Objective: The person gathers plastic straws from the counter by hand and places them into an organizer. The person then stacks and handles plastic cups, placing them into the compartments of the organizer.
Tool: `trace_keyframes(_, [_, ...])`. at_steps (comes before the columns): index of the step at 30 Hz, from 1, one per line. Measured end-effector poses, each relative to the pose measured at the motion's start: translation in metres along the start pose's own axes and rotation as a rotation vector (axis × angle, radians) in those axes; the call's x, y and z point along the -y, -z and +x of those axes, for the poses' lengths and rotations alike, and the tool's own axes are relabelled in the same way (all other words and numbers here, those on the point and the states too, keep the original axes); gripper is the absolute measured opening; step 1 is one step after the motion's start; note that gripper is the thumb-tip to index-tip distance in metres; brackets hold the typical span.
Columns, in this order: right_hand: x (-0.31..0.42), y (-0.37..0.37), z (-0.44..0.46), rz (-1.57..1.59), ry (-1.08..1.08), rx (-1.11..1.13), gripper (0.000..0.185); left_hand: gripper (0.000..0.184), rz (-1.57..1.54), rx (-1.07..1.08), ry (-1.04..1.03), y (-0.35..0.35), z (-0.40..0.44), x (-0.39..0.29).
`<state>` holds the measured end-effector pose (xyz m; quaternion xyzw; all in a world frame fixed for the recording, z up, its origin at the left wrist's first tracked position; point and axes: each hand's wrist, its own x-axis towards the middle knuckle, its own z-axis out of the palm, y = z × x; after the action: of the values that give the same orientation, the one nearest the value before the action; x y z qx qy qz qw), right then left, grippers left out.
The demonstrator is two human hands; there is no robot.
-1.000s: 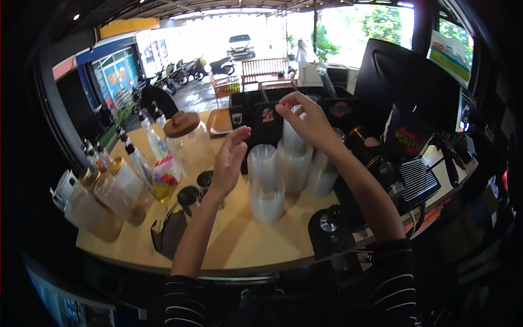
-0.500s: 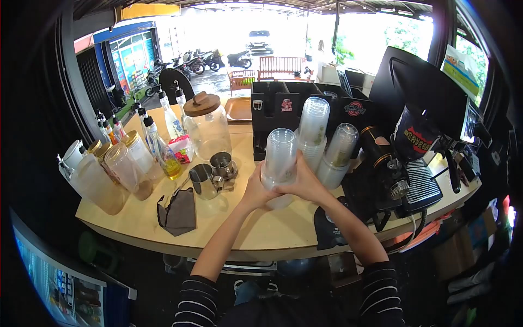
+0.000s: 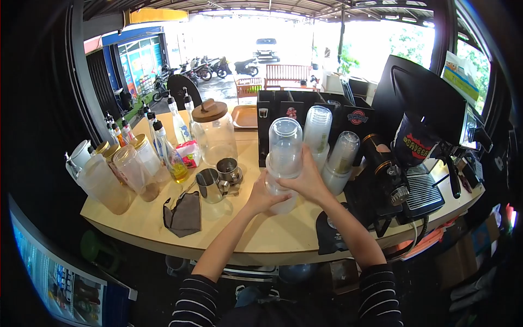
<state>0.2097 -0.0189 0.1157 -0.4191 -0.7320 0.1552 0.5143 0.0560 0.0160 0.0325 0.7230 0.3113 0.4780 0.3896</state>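
A tall stack of clear plastic cups point(image 3: 285, 146) stands upside down between my hands at the middle of the counter. My left hand point(image 3: 263, 194) wraps the lower part of the stack from the left. From the other side, my right hand point(image 3: 306, 182) grips it higher up, thumb across the front and fingers partly hidden behind. Two more upturned cup stacks are close by: a tall one point(image 3: 317, 128) just behind my right hand and a shorter one point(image 3: 343, 158) to its right.
On the left of the wooden counter point(image 3: 239, 234) are a steel milk pitcher point(image 3: 210, 185), a grey cloth point(image 3: 184, 215), a wooden-lidded jar point(image 3: 213, 136) and several pump bottles point(image 3: 171, 155). A black organizer point(image 3: 272, 109) stands behind the cups. An espresso machine point(image 3: 417, 180) occupies the right.
My right hand has moved higher along the cup stack, and its upper cups look raised from the lower ones. My left hand stays low. The whole view has shifted slightly.
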Motion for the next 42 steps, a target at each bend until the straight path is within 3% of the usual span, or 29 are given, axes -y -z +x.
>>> trace_keyframes(2, [0.013, 0.005, 0.005, -0.088, 0.057, -0.049, 0.091, 0.095, 0.007, 0.022, 0.039, 0.005, -0.001, 0.002])
trace_keyframes(5, [0.034, 0.013, 0.017, -0.213, 0.144, -0.040, 0.090, 0.099, 0.106, 0.060, -0.147, 0.028, 0.007, -0.011])
trace_keyframes(7, [0.041, 0.015, 0.019, -0.339, 0.345, -0.060, 0.089, 0.098, -0.228, -0.224, -0.117, 0.047, 0.005, -0.040])
trace_keyframes(11, [0.061, -0.003, 0.019, -0.491, 0.363, -0.017, 0.087, 0.087, -0.130, -0.396, -0.301, 0.069, -0.012, -0.110])
trace_keyframes(14, [0.067, -0.019, 0.018, -0.272, 0.403, 0.016, 0.087, 0.076, -0.033, -0.312, -0.132, 0.088, -0.017, -0.113])
trace_keyframes(16, [0.071, -0.024, 0.020, -0.087, 0.417, -0.001, 0.082, 0.067, -0.075, -0.314, -0.173, 0.099, -0.023, -0.114])
trace_keyframes(18, [0.065, -0.025, 0.022, 0.280, 0.111, 0.081, 0.070, 0.069, -0.289, -0.258, -0.194, 0.112, -0.025, -0.106])
trace_keyframes(19, [0.061, -0.029, 0.027, 0.410, 0.072, 0.074, 0.046, 0.071, -0.311, -0.223, -0.231, 0.117, -0.024, -0.100])
trace_keyframes(20, [0.059, -0.029, 0.031, 0.411, 0.072, 0.072, 0.046, 0.071, -0.309, -0.222, -0.230, 0.122, -0.023, -0.097])
trace_keyframes(22, [0.061, -0.027, 0.039, 0.703, -0.109, 0.288, 0.029, 0.074, -0.210, -0.134, -0.313, 0.129, -0.020, -0.093])
trace_keyframes(23, [0.065, -0.029, 0.040, 0.690, -0.078, 0.254, 0.026, 0.074, -0.213, -0.129, -0.313, 0.131, -0.018, -0.092])
trace_keyframes(31, [0.067, -0.035, 0.051, 0.639, -0.127, 0.175, 0.027, 0.071, -0.441, -0.082, -0.180, 0.152, 0.005, -0.072])
trace_keyframes(35, [0.067, -0.033, 0.055, 0.689, -0.171, 0.155, 0.028, 0.065, -0.468, -0.120, -0.236, 0.141, 0.018, -0.068])
trace_keyframes(39, [0.065, -0.041, 0.055, 0.794, -0.176, 0.175, 0.027, 0.056, -0.788, -0.163, -0.137, 0.119, 0.032, -0.080])
trace_keyframes(42, [0.064, -0.030, 0.058, 0.654, -0.116, 0.078, 0.029, 0.053, -0.820, -0.178, -0.112, 0.116, 0.053, -0.093])
